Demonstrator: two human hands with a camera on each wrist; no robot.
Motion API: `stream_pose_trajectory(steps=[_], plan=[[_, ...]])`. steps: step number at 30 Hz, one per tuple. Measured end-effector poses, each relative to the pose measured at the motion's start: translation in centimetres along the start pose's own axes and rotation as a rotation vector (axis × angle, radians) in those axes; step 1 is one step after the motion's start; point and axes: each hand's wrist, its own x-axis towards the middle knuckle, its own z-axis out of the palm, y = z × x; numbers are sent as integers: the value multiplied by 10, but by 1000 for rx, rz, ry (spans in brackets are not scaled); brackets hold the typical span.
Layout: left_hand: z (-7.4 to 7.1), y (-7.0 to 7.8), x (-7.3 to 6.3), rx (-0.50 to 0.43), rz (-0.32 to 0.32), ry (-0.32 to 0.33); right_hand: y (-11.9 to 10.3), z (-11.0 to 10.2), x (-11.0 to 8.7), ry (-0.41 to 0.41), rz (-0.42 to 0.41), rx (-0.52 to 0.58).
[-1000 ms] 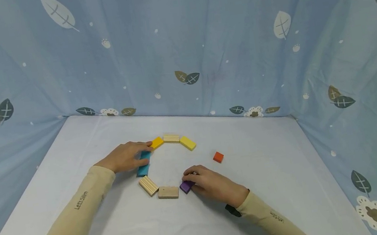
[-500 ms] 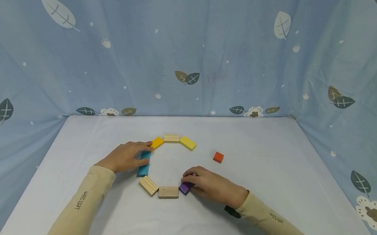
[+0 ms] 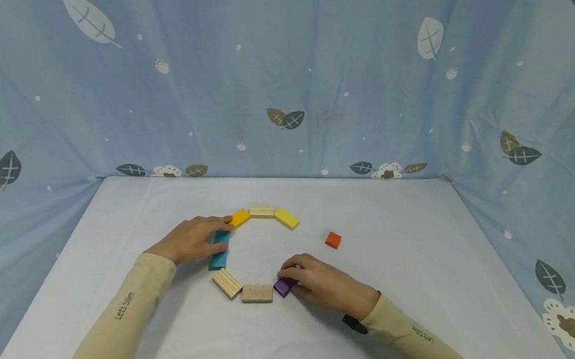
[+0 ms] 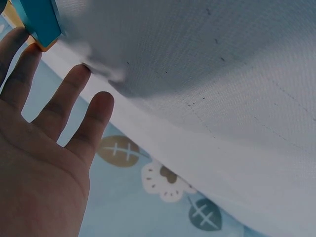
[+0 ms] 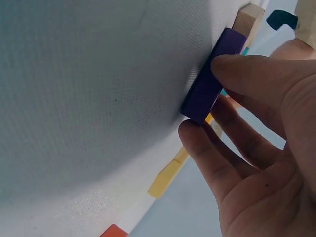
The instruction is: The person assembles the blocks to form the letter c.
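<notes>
My right hand [image 3: 325, 283] pinches a purple wooden block [image 3: 283, 287]. In the right wrist view the thumb presses one long side of that purple block [image 5: 210, 81] and a fingertip meets its near end. The block rests just right of a plain wood block [image 3: 257, 294]. My left hand [image 3: 191, 240] rests at a blue block [image 3: 219, 259] with its fingers extended. One fingertip touches the orange block [image 3: 239, 218] and the thumb lies over the blue one. From the left wrist, spread fingers reach to the blue block [image 4: 43, 22].
These blocks lie in an open curve on a white cloth, with a striped wood block [image 3: 227, 283], another plain block [image 3: 261, 211] and a yellow block [image 3: 287, 219]. Apart on the right lies a red block [image 3: 333, 240]. A blue patterned curtain [image 3: 229, 77] surrounds the table.
The right hand nudged the purple block left against the plain wood block, then eased it slightly back to the right. The left hand has stayed in place.
</notes>
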Motion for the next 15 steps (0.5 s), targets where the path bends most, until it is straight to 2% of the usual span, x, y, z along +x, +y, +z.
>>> stream_pose_trajectory(steps=[15], plan=[[1,-1,2,0,-15,-16,-1,1,1,-5,9,-7]])
